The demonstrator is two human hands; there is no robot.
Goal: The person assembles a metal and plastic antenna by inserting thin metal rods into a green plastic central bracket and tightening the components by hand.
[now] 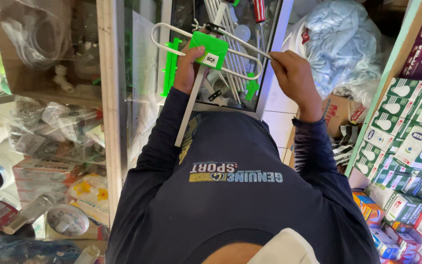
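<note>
I look down over my dark blue shirt at a metal aerial [206, 58] with a long square bar, a looped white rod and a green plastic box [210, 49] at its middle. My left hand [187, 68] grips the bar just under the green box. My right hand [294, 76] pinches the right end of the looped rod [257, 61]. More thin metal rods and green clips [171, 66] hang along the bar above and beside my hands.
A glass display counter [118, 98] stands to the left, with bagged goods and boxes inside. A blue plastic-wrapped bundle [338, 44] sits at upper right. Shelves of green-and-white bulb boxes [406, 127] line the right side. White floor tiles show below my hands.
</note>
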